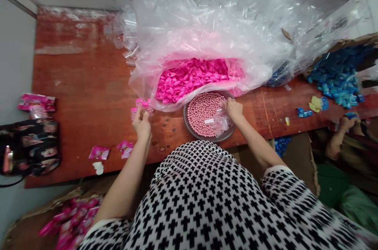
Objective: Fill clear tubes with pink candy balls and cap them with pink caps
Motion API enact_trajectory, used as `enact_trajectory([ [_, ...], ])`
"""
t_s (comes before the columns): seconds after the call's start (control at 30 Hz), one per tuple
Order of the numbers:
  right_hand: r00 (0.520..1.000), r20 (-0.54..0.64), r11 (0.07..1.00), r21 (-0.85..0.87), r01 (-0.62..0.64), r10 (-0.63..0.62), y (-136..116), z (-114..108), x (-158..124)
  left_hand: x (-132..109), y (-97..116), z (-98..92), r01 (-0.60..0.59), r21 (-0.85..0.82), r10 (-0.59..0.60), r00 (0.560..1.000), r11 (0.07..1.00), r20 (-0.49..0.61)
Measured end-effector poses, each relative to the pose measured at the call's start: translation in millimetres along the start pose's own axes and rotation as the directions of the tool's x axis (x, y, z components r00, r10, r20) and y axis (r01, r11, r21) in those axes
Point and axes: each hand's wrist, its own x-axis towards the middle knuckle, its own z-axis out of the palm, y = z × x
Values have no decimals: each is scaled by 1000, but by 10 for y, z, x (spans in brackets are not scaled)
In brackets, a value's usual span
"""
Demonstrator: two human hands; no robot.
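Note:
My left hand (142,126) reaches over the table with its fingers drawn together, right at a few small pink plastic pieces (143,104). Whether one of these is in its grip is blurred. Over the right rim of a round grey bowl (189,127), my right hand (234,108) is closed, and what it pinches is hidden. Pink beads (202,114) fill much of the bowl. Clear plastic pieces (220,123) lie on the beads below my right fingers. Just behind the bowl, a large clear plastic bag (183,41) gapes around a heap of pink plastic parts (191,78).
Pink printed packets (99,152) and a white scrap (98,168) lie front left. A dark patterned bag (38,147) sits at the left edge. Pink packets (73,218) fill a box below. Blue pieces (339,73) are heaped at right, near a co-worker's hands (348,122).

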Motion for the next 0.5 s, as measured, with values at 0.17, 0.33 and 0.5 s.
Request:
enact_trajectory([
  [0.17, 999, -3, 997, 48, 54, -54, -80, 125, 136, -373, 104, 257, -134, 159, 104, 977, 978, 184],
  [0.33, 968, -58, 950, 187, 251, -245, 14, 95, 91, -896, 233, 799, -255, 146, 142, 835, 956, 532],
  [0.5, 821, -257, 602, 575, 554, -510, -13, -58, -193, -1094, 295, 1177, -291, 66, 167, 705, 955, 689],
])
